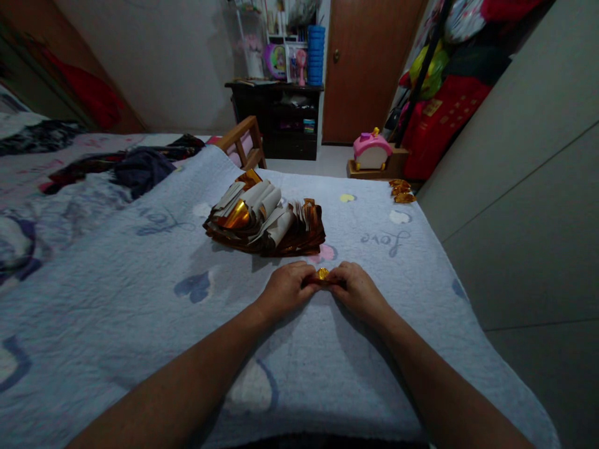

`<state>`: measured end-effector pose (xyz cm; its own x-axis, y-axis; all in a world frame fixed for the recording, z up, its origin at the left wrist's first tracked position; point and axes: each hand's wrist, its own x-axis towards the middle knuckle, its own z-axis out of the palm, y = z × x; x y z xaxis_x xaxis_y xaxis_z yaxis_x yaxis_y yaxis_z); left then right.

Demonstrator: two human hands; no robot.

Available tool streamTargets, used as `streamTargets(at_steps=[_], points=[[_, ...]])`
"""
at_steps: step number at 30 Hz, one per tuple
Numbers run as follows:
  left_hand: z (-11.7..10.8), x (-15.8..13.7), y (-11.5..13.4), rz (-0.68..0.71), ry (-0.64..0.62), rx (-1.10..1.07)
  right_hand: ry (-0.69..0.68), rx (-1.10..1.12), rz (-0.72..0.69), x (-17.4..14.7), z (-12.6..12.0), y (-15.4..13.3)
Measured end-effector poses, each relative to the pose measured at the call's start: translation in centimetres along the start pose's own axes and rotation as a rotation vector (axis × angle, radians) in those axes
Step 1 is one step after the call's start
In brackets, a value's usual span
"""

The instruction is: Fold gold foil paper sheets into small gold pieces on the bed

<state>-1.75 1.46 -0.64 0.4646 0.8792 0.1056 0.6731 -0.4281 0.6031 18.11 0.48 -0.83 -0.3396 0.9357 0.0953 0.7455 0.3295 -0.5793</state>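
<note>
1. The left hand [286,288] and right hand [356,289] pinch a small gold foil piece [322,274] between them, fingers clenched on it.
2. It sits on the blue bedspread [140,299], just in front of the foil sheet pile [264,218].
3. Finished gold pieces [401,191] lie beyond the pile, to its right.

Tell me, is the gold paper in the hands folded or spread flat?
Folded: the gold paper is a small bunched piece pinched between the left hand and right hand, not a flat sheet.
</note>
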Motion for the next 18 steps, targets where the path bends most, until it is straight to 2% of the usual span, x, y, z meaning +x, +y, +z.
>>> streamTargets(at_steps=[8,14,18], points=[[0.49,0.06,-0.39,0.138,-0.005,-0.026,0.017,0.002,-0.046,-0.09,0.28,0.15],[0.63,0.05,-0.14,0.147,-0.012,0.041,-0.009,-0.011,-0.042,-0.08,0.12,-0.02],[0.64,0.07,0.21,0.105,-0.014,0.081,-0.04,-0.036,-0.012,0.16,0.03,-0.14]])
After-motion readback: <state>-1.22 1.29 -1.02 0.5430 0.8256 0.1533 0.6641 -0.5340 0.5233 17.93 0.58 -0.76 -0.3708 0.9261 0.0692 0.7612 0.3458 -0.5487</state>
